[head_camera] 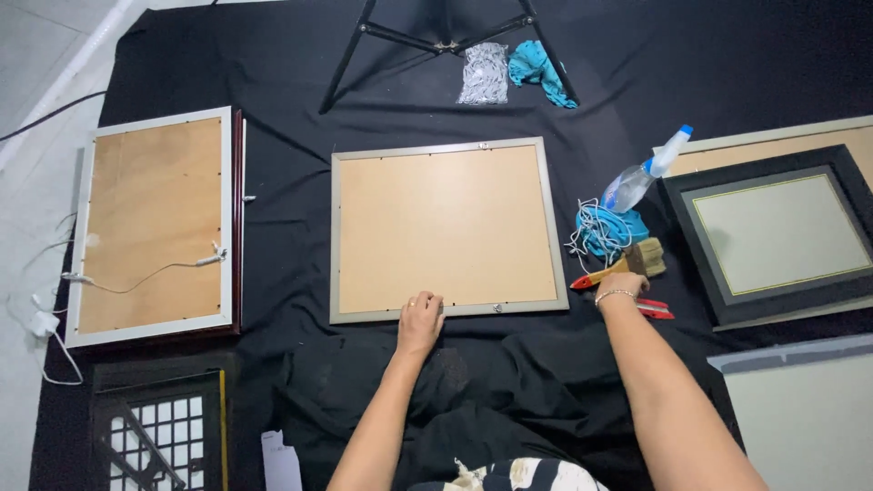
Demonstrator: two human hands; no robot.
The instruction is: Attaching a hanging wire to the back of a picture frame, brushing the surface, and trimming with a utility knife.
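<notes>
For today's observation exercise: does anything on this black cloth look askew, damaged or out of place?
Nothing looks damaged or spilled. The middle frame lies face down and square, the left hand on its lower edge. The spray bottle lies on its side, and the black cloth is rumpled near the person. The right hand rests by a paintbrush.

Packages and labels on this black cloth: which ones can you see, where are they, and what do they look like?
Clear plastic bag: top centre by the tripod legs, crumpled, holding small white pieces.
Spray bottle: right of the middle frame, lying tilted, clear with a white and blue nozzle; any label is too small to tell.
White paper slip: bottom left, narrow strip.
No screens or signs.
</notes>
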